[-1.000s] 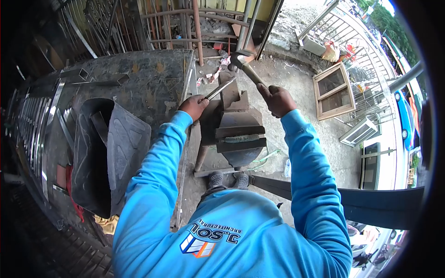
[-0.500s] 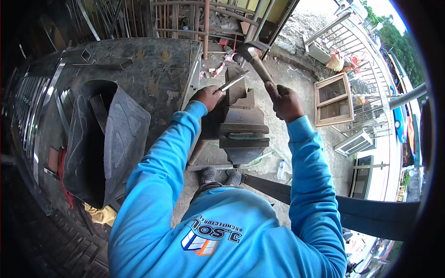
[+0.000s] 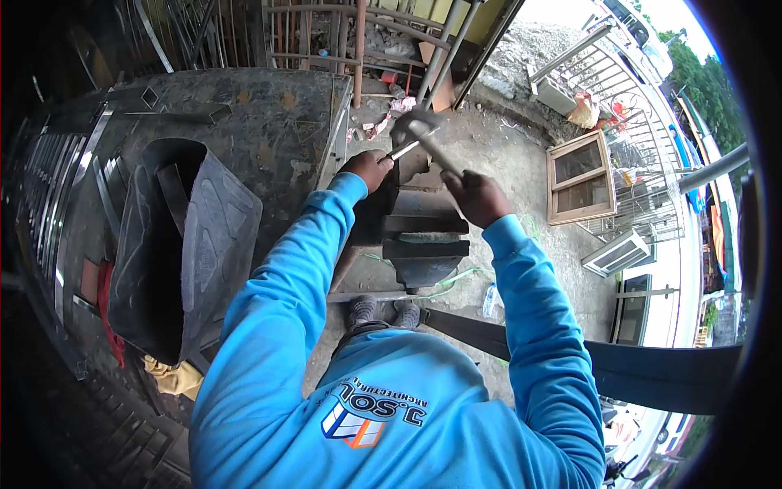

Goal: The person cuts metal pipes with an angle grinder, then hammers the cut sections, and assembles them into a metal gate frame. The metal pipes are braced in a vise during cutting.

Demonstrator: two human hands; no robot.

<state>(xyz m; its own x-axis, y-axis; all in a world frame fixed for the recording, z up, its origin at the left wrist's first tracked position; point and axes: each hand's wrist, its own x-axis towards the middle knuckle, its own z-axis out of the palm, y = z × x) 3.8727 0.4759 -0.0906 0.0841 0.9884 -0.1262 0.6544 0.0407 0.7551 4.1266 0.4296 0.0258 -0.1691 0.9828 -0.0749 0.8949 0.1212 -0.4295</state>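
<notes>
My left hand [image 3: 369, 169] is closed around one end of a short, shiny metal strip [image 3: 403, 150], which points away to the upper right over the back of a bench vise [image 3: 426, 213]. My right hand [image 3: 478, 198] grips the wooden handle of a hammer [image 3: 440, 155]. The hammer's dark head, smeared by motion, overlaps the far part of the strip and hides some of the vise's back end. Nearer my body, the vise's heavy jaws sit close together.
A dark metal-topped table [image 3: 277, 122] stands at the left, with a black rubbery container [image 3: 220, 236] and metal lengths on it. A plastic bottle [image 3: 489, 300] is on the floor at the right. Beyond it are a wood-framed panel [image 3: 582, 178] and a white frame [image 3: 616, 251].
My right hand has swung the hammer down and to the left, bringing its head from above the vise onto the strip's far end. My left hand stays nearly in place.
</notes>
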